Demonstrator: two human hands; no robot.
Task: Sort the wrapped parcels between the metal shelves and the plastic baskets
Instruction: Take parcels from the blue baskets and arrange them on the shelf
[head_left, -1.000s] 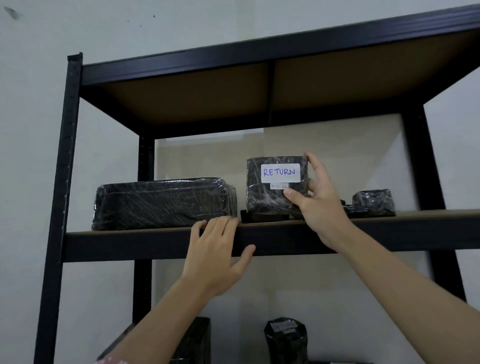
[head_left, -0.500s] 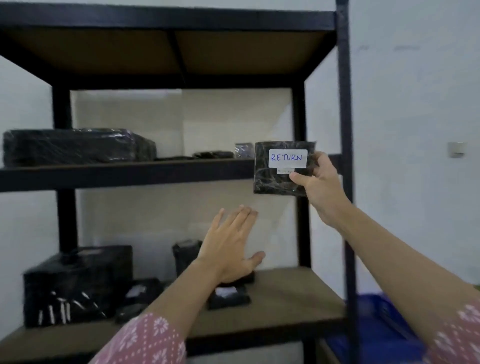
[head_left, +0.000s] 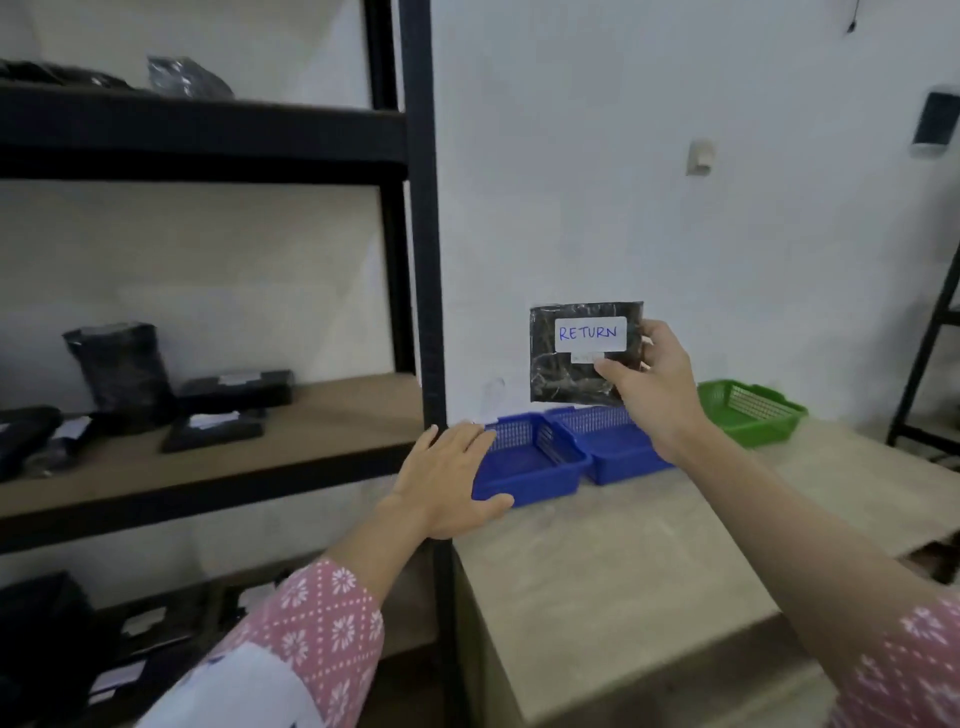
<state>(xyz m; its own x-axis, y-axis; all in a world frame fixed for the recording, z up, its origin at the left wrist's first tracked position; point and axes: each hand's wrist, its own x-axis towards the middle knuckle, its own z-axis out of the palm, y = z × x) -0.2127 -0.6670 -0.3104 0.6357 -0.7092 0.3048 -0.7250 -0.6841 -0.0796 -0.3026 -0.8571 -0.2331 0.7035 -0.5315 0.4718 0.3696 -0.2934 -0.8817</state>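
Right hand (head_left: 655, 396) pinches the RETURN parcel (head_left: 576, 382) above two blue baskets (head_left: 535, 475); left hand (head_left: 449, 475) hovers open, empty. Next, I think, choose the correct basket.

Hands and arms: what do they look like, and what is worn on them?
Both hands, left hand and right hand, are bare: no gloves, rings or watch show. The forearms are uncovered. Pink sleeves with a white flower and dotted diamond pattern are pushed up toward the elbows.
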